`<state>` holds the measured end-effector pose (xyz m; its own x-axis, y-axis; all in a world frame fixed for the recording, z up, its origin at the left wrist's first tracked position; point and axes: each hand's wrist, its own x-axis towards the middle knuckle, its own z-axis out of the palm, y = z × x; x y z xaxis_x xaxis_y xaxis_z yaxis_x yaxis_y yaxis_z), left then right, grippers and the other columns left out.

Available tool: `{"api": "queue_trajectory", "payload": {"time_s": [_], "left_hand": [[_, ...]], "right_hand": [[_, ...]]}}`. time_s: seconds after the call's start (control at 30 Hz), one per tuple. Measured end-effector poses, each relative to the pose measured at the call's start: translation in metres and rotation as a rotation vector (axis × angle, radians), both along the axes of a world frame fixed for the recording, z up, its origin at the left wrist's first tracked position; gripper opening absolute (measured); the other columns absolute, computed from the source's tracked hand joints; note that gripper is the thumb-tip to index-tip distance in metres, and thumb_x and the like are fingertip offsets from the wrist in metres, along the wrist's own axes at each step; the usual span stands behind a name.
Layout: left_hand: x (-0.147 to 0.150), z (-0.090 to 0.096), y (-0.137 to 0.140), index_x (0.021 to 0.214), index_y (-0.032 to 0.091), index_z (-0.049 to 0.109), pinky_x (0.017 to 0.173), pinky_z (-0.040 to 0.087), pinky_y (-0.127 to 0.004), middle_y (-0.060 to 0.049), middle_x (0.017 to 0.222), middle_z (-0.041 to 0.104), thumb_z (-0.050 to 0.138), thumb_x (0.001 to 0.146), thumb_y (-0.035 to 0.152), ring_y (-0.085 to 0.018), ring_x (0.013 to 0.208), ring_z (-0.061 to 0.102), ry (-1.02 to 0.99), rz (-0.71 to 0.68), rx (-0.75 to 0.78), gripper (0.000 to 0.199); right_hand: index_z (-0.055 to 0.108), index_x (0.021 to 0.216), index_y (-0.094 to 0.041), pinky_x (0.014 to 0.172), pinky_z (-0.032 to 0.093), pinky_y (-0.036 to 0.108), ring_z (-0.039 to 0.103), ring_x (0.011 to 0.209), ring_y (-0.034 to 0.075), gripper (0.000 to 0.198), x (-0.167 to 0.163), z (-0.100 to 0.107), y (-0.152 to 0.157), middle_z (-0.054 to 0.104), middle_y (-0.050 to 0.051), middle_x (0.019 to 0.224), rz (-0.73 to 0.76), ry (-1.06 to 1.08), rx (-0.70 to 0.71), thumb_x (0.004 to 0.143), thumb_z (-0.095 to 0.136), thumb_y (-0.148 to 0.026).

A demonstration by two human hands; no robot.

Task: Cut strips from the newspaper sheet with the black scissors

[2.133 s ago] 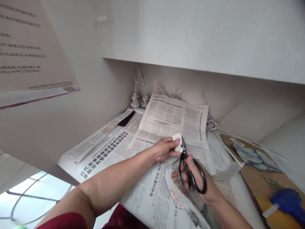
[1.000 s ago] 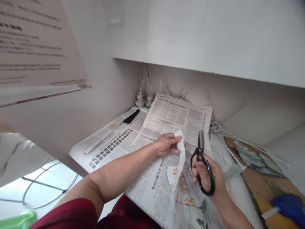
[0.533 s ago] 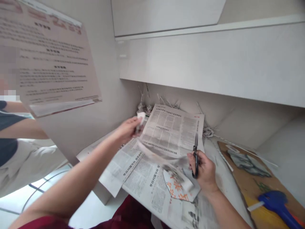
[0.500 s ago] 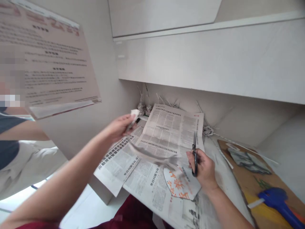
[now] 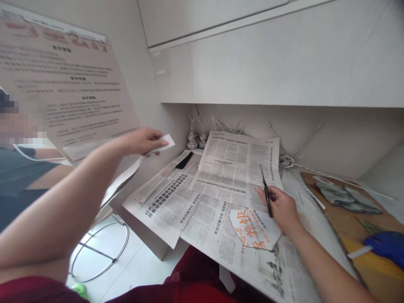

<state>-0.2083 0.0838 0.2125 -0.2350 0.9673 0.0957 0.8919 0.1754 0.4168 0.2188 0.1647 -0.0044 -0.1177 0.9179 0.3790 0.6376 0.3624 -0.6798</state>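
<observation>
My left hand (image 5: 143, 141) is raised out to the left, off the table's edge, pinching a long white paper strip (image 5: 139, 162) that trails down and left from the fingers. My right hand (image 5: 280, 208) rests on the newspaper-covered table and grips black scissors (image 5: 265, 189), blades closed and pointing away from me. Just below that hand lies a cut paper piece with orange characters (image 5: 254, 229). A separate newspaper sheet (image 5: 236, 164) lies flat beyond the scissors.
Newspaper (image 5: 170, 202) overhangs the table's left edge. Rolled paper sticks and woven bundles (image 5: 197, 136) stand in the back corner. A brown board (image 5: 353, 223) with a blue tool (image 5: 386, 246) lies right. Another person (image 5: 22, 168) sits at the left. A cabinet (image 5: 277, 54) hangs overhead.
My left hand has pulled the cut strip free and swung it up and out to the left. The right hand has lowered the scissors onto the newspaper. The view has turned left.
</observation>
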Motion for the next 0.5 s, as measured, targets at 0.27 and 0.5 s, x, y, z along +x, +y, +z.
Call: {"api": "queue_trajectory", "payload": {"time_s": [0.27,0.5], "left_hand": [[-0.011,-0.099,0.122,0.127,0.016,0.060,0.087,0.058,-0.044,-0.010,0.124,0.064,0.062,0.096,0.037,-0.023,0.104,0.066,-0.009,-0.009,-0.162,0.037],[-0.025,-0.118,0.171,0.129,0.017,0.059,0.090,0.057,-0.045,-0.011,0.128,0.062,0.063,0.096,0.036,-0.024,0.108,0.064,0.097,-0.076,0.036,0.038]], "right_hand": [[0.058,0.064,-0.025,0.050,0.035,0.029,0.050,0.048,0.017,0.055,0.015,0.009,0.013,0.056,-0.002,0.051,-0.104,-0.182,0.002,0.083,0.053,-0.076],[0.054,0.062,-0.027,0.051,0.034,0.031,0.050,0.047,0.019,0.057,0.017,0.010,0.013,0.056,0.000,0.049,-0.148,-0.301,-0.054,0.081,0.048,-0.080]]}}
